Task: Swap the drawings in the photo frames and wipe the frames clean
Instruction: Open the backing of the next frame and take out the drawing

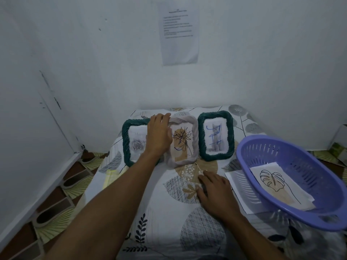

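Three photo frames stand in a row at the far end of a surface [163, 218] covered by a leaf-patterned cloth, close to the white wall. The left green frame [126, 139] holds a grey rose picture, the middle pale frame [195, 136] holds a line drawing of a flower [181, 139] on tan and white paper, and the right green frame [216, 135] holds a grey cat picture with blue scribbles. The left hand [159, 135] reaches forward across the gap between the left and middle frames, fingers [165, 117] stretched nearly flat and laid over the top edge of the pale frame; whether they actually grip it I cannot tell. The right hand [216, 192] rests palm down on the cloth just in front of the middle frame, fingers spread and loose, holding nothing. To the right, a purple slotted basket [249, 152] sits tilted on the surface with a monstera leaf drawing [281, 186] lying inside it, and white sheets [237, 186] lie under its near-left edge. A printed notice [180, 32] is stuck on the wall above.
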Demonstrator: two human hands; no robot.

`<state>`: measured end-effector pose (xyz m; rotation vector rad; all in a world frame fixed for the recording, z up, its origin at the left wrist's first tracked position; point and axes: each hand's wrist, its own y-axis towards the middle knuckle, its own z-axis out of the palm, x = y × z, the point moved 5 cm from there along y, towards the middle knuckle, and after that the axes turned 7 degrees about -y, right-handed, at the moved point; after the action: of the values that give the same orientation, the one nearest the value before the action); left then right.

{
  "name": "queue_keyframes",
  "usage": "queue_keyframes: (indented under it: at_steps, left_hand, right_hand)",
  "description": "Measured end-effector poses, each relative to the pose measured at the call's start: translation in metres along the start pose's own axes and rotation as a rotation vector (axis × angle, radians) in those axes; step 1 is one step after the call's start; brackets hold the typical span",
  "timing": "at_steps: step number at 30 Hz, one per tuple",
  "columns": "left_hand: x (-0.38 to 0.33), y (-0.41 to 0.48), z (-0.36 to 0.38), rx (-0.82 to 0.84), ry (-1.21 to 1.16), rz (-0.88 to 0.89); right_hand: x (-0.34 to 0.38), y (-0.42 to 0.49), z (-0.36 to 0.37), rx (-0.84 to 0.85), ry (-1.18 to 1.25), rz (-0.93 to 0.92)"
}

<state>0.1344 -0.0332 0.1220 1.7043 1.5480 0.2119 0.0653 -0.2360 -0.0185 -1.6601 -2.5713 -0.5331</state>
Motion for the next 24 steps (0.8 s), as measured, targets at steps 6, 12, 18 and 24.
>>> queue_keyframes:
  at_steps: [6,12,18,24]
  left_hand:
    - [0.003,-0.016,-0.022,-0.05,-0.354,-0.195]
    - [0.012,-0.035,-0.048,-0.035,-0.52,-0.359]
    - [-0.001,-0.065,-0.058,-0.034,-0.687,-0.549]
    - [-0.023,-0.086,-0.063,-0.027,-0.783,-0.532]
  right_hand:
    - [0.003,-0.002,-0.008,-0.023,0.07,-0.013]
    - [0.006,0.003,-0.034,-0.18,0.192,0.013]
    - [0.059,0.006,-0.081,-0.297,0.3,-0.079]
    - [0.086,-0.01,-0.094,-0.338,0.265,-0.101]
